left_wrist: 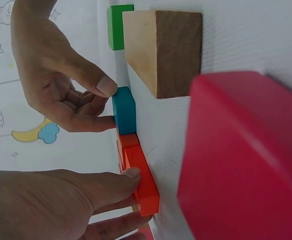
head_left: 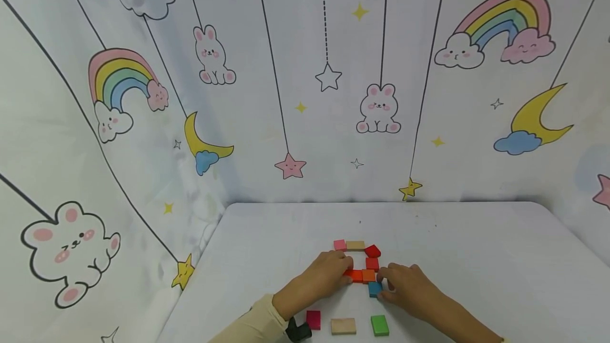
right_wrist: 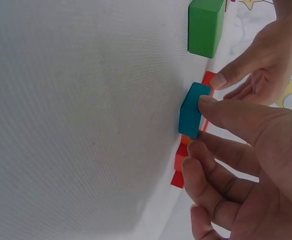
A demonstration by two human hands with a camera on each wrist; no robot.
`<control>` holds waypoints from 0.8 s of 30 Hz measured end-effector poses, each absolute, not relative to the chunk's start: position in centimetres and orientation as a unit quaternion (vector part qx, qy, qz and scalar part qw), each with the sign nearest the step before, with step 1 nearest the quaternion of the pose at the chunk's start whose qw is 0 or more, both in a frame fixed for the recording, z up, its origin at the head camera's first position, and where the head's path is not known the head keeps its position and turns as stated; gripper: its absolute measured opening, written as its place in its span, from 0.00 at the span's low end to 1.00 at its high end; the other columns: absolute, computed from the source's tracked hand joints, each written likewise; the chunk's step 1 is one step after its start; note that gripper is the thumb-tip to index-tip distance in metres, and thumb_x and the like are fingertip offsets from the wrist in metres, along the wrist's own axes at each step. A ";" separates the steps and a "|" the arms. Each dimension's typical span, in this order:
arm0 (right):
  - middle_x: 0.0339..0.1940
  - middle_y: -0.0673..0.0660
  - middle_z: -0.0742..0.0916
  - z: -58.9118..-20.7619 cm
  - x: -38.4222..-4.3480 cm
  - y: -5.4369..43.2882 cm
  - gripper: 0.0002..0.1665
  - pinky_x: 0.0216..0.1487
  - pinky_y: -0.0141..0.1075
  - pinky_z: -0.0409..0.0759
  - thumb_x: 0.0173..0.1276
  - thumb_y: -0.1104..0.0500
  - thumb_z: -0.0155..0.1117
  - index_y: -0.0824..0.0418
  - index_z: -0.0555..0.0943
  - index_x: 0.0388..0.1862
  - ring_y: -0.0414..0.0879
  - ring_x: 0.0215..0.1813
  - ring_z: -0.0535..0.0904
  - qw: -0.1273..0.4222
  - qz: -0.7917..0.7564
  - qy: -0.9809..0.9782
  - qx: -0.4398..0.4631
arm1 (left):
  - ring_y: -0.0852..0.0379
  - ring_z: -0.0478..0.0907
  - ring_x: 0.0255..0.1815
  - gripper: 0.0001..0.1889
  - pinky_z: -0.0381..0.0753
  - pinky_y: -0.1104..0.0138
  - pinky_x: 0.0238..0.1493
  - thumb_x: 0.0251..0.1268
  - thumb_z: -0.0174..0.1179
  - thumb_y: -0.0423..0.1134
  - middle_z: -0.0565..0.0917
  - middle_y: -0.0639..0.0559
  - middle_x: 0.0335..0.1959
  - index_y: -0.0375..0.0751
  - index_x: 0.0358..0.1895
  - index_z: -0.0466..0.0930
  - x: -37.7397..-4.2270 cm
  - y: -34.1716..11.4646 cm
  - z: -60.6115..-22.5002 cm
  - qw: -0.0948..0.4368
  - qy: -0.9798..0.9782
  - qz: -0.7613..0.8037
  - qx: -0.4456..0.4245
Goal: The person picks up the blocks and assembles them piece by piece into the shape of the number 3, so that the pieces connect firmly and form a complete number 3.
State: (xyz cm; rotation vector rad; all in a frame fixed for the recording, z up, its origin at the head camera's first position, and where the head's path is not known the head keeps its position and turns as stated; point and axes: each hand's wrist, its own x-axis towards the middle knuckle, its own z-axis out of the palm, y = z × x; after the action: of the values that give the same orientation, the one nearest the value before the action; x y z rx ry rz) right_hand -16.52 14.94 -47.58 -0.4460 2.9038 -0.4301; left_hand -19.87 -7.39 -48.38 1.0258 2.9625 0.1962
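Right hand [head_left: 410, 286] closes thumb against fingertip on the blue block [head_left: 375, 290], near the middle of the counter [head_left: 476, 258]. Almost square from the head, the block looks longer in the right wrist view, its long axis apparently running between the near and far edges. It sits at the near side of an orange block [head_left: 368, 276]; whether they touch is unclear. Left hand [head_left: 326, 275] pinches the red-orange block [head_left: 354, 276], whose long axis runs between the left and right edges and whose right end meets the orange one. Farther off, a red block [head_left: 372, 263], a red pointed block [head_left: 373, 251], a tan block [head_left: 355, 246] and a pink block [head_left: 340, 245] carry the bent line toward the far edge. That much is laid out; blue is not yet released. Three lie apart toward the near edge: crimson block [head_left: 313, 320], beige block [head_left: 343, 326], green block [head_left: 379, 325].
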 end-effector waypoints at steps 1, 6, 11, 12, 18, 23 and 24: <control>0.26 0.45 0.78 -47.6 -16.5 14.9 0.18 0.43 0.45 0.75 0.55 0.52 0.85 0.48 0.85 0.41 0.41 0.32 0.73 0.086 -0.144 0.974 -0.150 | 0.65 0.74 0.39 0.11 0.79 0.70 0.50 0.68 0.73 0.47 0.82 0.59 0.37 0.50 0.47 0.85 -19.9 -7.4 -48.4 0.000 0.943 0.062 0.326; 0.27 0.45 0.79 -47.5 -16.4 15.0 0.19 0.43 0.46 0.76 0.55 0.51 0.85 0.48 0.86 0.43 0.40 0.32 0.74 0.082 -0.143 0.975 -0.150 | 0.65 0.74 0.40 0.11 0.79 0.70 0.51 0.69 0.73 0.47 0.83 0.58 0.38 0.49 0.47 0.85 -19.8 -7.4 -48.3 -0.001 0.943 0.062 0.327; 0.28 0.44 0.80 -47.1 -16.1 15.1 0.21 0.45 0.47 0.77 0.56 0.49 0.85 0.47 0.86 0.46 0.40 0.33 0.75 0.079 -0.140 0.975 -0.151 | 0.64 0.75 0.40 0.11 0.80 0.70 0.51 0.69 0.73 0.47 0.83 0.58 0.39 0.50 0.48 0.85 -19.7 -7.4 -48.2 0.001 0.943 0.060 0.326; 0.29 0.44 0.80 -47.0 -16.0 15.1 0.21 0.46 0.47 0.77 0.56 0.49 0.85 0.47 0.86 0.46 0.40 0.33 0.76 0.079 -0.140 0.975 -0.151 | 0.64 0.75 0.40 0.11 0.80 0.70 0.52 0.69 0.73 0.47 0.83 0.58 0.39 0.50 0.48 0.85 -19.7 -7.4 -48.2 0.001 0.944 0.059 0.326; 0.32 0.43 0.81 -46.1 -14.9 15.1 0.22 0.51 0.50 0.83 0.55 0.46 0.85 0.44 0.85 0.46 0.39 0.35 0.77 0.099 -0.149 0.971 -0.156 | 0.64 0.76 0.41 0.12 0.80 0.69 0.53 0.69 0.73 0.48 0.84 0.59 0.40 0.50 0.49 0.86 -19.7 -7.4 -48.3 0.003 0.944 0.059 0.324; 0.36 0.43 0.82 -45.4 -13.4 15.2 0.22 0.47 0.47 0.89 0.55 0.47 0.85 0.43 0.86 0.48 0.40 0.36 0.77 0.150 -0.184 0.956 -0.173 | 0.64 0.76 0.42 0.12 0.81 0.69 0.54 0.69 0.73 0.47 0.84 0.58 0.40 0.49 0.49 0.86 -19.7 -7.4 -48.3 0.000 0.944 0.061 0.326; 0.36 0.43 0.82 -45.4 -13.1 15.2 0.23 0.45 0.47 0.90 0.55 0.48 0.86 0.44 0.86 0.48 0.40 0.36 0.77 0.161 -0.189 0.953 -0.173 | 0.64 0.77 0.42 0.12 0.81 0.68 0.54 0.69 0.73 0.47 0.84 0.58 0.40 0.49 0.49 0.86 -19.7 -7.4 -48.3 0.001 0.943 0.061 0.326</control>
State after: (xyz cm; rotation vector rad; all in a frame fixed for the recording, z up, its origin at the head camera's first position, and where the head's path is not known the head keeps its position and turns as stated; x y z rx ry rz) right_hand -13.07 15.17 -45.40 -0.4951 2.7208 -0.5388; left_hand -19.69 -7.40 -48.34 1.0240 2.9628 0.1906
